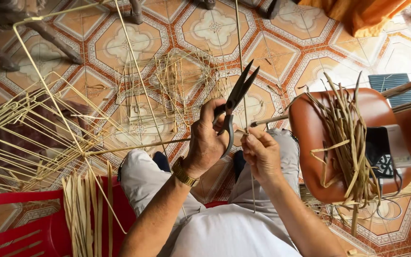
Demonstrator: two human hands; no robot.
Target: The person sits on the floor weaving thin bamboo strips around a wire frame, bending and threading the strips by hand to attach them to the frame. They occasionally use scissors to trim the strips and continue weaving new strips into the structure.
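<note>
Your single camera sits on your head and looks almost straight down, close over your lap. Your forearms enter from the bottom edge, your knees lie mid-frame, and the tiled floor fills the upper half. No second view overlaps it.

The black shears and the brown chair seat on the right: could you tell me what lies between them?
In the head view, the right hand pinching a thin strip sits between the shears and the brown seat.

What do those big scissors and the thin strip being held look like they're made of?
Scissors: dark, dull metal, likely iron or steel, judging by the matte black blades and looped handles. Strip: pale, stiff plant material, probably split bamboo or cane, matching the straw-coloured slivers on the floor.
</note>
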